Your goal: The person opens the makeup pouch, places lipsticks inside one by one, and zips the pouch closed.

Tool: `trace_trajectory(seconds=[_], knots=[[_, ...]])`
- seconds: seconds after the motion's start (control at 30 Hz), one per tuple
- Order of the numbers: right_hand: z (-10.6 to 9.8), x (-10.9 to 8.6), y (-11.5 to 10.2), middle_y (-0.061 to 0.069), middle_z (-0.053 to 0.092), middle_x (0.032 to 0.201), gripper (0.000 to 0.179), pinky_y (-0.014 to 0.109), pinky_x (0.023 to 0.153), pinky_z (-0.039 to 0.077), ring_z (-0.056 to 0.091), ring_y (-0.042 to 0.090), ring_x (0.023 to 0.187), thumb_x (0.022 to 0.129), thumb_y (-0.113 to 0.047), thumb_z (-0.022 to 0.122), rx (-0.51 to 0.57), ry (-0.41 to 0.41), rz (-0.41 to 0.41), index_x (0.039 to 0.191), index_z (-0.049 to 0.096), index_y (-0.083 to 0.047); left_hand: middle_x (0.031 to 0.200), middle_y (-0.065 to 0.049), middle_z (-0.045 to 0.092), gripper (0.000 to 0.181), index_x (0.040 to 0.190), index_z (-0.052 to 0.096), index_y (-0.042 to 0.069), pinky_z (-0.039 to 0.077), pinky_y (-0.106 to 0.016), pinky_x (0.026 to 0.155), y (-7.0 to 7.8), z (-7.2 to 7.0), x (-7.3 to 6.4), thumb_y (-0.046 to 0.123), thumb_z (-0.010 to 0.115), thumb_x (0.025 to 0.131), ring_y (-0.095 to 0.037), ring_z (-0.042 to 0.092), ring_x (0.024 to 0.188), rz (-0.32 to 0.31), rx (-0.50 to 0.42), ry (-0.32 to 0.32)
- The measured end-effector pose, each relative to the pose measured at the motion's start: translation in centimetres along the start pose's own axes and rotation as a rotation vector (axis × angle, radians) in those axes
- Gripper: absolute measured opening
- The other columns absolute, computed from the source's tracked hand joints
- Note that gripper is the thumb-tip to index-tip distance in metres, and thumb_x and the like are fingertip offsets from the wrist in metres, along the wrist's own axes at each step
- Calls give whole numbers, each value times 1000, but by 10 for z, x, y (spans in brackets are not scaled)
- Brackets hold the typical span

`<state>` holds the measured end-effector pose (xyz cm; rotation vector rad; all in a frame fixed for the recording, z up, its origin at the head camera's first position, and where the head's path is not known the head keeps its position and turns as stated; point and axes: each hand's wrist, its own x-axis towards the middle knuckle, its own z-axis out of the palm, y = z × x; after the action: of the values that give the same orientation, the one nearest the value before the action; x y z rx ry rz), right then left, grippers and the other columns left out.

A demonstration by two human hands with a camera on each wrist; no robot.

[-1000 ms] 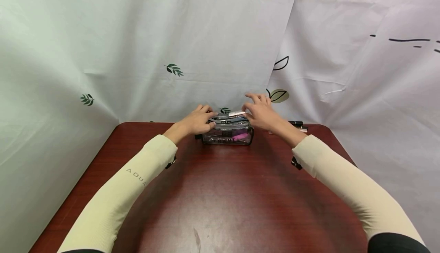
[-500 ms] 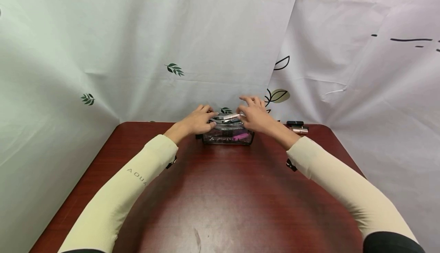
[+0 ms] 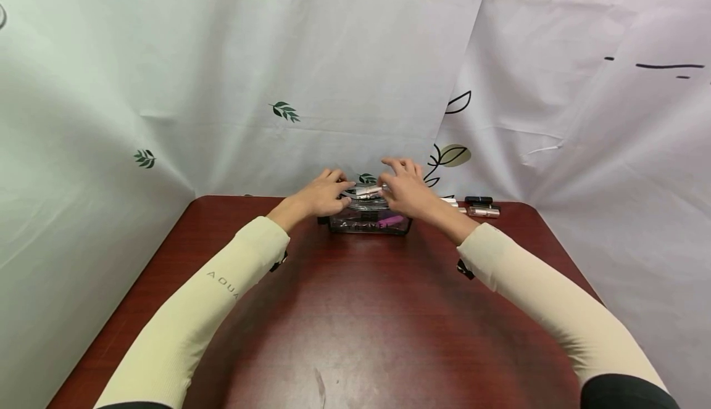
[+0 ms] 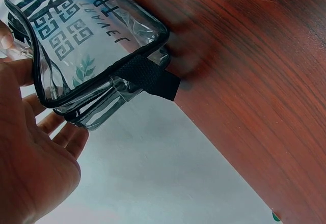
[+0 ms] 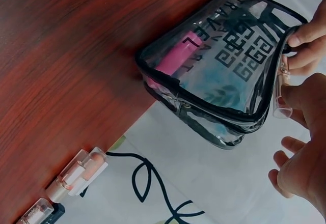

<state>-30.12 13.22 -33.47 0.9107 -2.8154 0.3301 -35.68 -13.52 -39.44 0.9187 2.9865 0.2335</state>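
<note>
A clear travel pouch (image 3: 363, 224) with black trim stands near the table's back edge. Its front bears dark lettering, and a pink tube (image 5: 179, 56) shows through the plastic. My left hand (image 3: 319, 194) grips the upper left rim, with the thumb in front and several fingers behind, as the left wrist view shows. Between the thumb and fingers of my right hand (image 3: 408, 192) is a slim lipstick tube (image 5: 280, 94) with a clear end. It lies across the pouch's top opening; how far inside it reaches is hidden. My other right fingers are raised.
Several cosmetic tubes lie at the back right of the table, among them a black one (image 3: 479, 200) and a clear-capped one (image 3: 484, 212). A white printed curtain (image 3: 355, 88) hangs directly behind the dark red table (image 3: 355, 310).
My right hand has moved left with the lipstick tube, bringing it over the pouch opening toward my left hand. More tubes at the right have come into view. The left hand keeps its grip.
</note>
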Motion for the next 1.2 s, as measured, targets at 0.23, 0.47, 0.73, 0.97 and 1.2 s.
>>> trace_trajectory(seconds=[0.23, 0.47, 0.73, 0.97, 1.2], knots=[[2, 1, -4, 23, 38, 180, 21, 69, 131, 28, 35, 50, 161, 110, -24, 73, -20, -10, 14, 125, 78, -11, 162, -16, 48, 62, 171, 51, 12, 41, -61, 122, 32, -32, -24, 45, 45, 119, -37, 43, 144, -19, -60, -54], [5, 2, -6, 22, 39, 180, 22, 69, 131, 28, 36, 49, 162, 110, -25, 72, -36, -8, 21, 127, 79, -12, 163, -17, 47, 58, 171, 50, 8, 40, -57, 125, 41, -38, -31, 35, 49, 119, -38, 43, 148, -37, -52, -57], [6, 2, -7, 23, 39, 180, 32, 71, 128, 30, 36, 50, 161, 110, -27, 74, -33, 6, 25, 138, 77, -13, 163, -16, 46, 59, 172, 49, 9, 39, -57, 126, 38, -38, -29, 36, 50, 119, -38, 41, 147, -37, -63, -75], [6, 1, -6, 24, 40, 179, 29, 72, 129, 28, 35, 50, 162, 110, -26, 74, -17, 5, 28, 135, 77, -12, 158, -13, 48, 62, 170, 54, 16, 43, -61, 116, 6, -9, -3, 49, 48, 118, -36, 44, 139, -3, -15, -50], [5, 0, -3, 25, 40, 179, 28, 73, 130, 27, 35, 52, 161, 110, -27, 74, -17, 10, 29, 134, 77, -13, 161, -14, 48, 60, 170, 53, 15, 41, -60, 123, 22, -23, -14, 44, 48, 118, -36, 43, 144, -20, -39, -66]])
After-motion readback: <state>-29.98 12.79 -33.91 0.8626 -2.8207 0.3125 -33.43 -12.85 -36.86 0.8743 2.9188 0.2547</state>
